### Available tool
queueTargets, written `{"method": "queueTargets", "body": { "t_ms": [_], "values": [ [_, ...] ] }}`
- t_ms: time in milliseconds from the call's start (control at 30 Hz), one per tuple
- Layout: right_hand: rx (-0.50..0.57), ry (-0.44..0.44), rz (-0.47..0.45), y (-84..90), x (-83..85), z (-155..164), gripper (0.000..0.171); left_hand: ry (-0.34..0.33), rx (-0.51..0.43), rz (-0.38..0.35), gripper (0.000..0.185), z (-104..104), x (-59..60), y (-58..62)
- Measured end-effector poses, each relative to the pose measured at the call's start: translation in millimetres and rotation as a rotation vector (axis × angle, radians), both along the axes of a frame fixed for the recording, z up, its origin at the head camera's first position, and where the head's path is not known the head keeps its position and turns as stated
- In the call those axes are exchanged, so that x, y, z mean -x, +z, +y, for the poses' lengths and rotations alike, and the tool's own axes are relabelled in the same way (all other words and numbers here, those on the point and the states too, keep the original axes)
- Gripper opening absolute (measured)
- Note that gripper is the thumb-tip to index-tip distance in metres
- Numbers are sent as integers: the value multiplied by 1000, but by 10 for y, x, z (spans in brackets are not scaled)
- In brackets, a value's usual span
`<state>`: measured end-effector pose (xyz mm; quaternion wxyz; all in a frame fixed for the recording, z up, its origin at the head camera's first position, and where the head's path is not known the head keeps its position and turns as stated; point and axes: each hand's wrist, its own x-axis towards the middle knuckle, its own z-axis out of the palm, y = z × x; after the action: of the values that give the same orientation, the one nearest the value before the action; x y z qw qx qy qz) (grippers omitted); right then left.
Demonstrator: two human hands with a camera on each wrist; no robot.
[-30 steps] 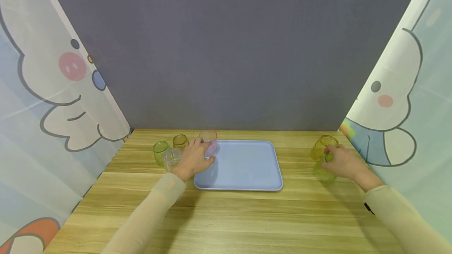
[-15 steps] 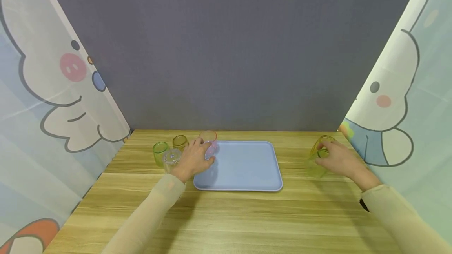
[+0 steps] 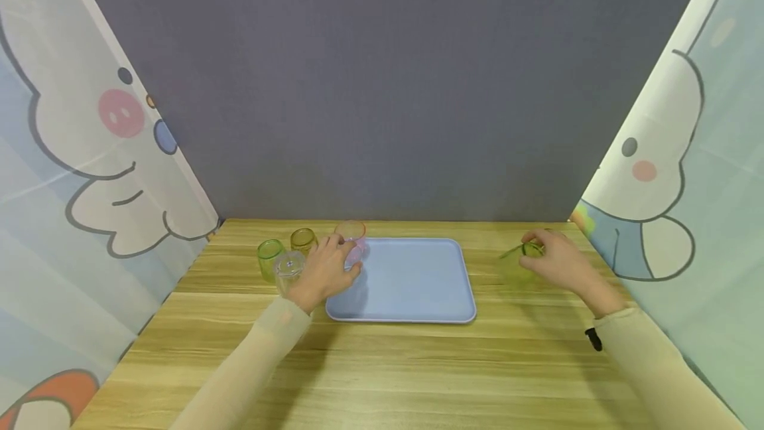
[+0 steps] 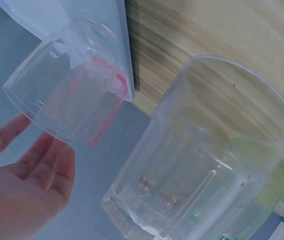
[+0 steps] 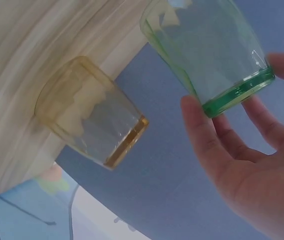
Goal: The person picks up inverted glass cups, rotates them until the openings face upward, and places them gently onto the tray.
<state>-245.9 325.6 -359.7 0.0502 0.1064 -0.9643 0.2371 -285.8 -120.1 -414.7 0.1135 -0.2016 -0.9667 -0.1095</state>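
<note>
My left hand (image 3: 339, 260) grips a pink cup (image 3: 352, 239) at the far left corner of the pale blue tray (image 3: 418, 284). In the left wrist view its fingers (image 4: 37, 160) lie along that pink cup (image 4: 67, 85). My right hand (image 3: 537, 254) holds a green cup (image 3: 516, 263) tilted above the table, right of the tray. In the right wrist view its fingers (image 5: 206, 135) pinch the green cup (image 5: 206, 55) near its thick base. A yellow cup (image 5: 89, 112) stands mouth down on the wood behind it.
Left of the tray stand a clear glass (image 3: 289, 268), a second green cup (image 3: 270, 256) and an amber cup (image 3: 303, 239), close to my left wrist. The clear glass (image 4: 201, 160) looms beside the pink cup. A grey wall and cartoon-printed side panels enclose the wooden table (image 3: 418, 363).
My right hand has lifted the green cup off the table and carried it left toward the tray, leaving the yellow cup behind. My left hand has stayed on the pink cup.
</note>
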Motion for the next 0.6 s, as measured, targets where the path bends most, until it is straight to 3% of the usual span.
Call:
{"method": "queueTargets", "body": {
  "t_ms": [433,600],
  "values": [
    [152,-13,16,-115,28,-77,44,-16,-102,60,42,43,-98,66],
    [208,5,66,-143,6,-129,45,-32,-168,78,45,57,-130,96]
  ]
}}
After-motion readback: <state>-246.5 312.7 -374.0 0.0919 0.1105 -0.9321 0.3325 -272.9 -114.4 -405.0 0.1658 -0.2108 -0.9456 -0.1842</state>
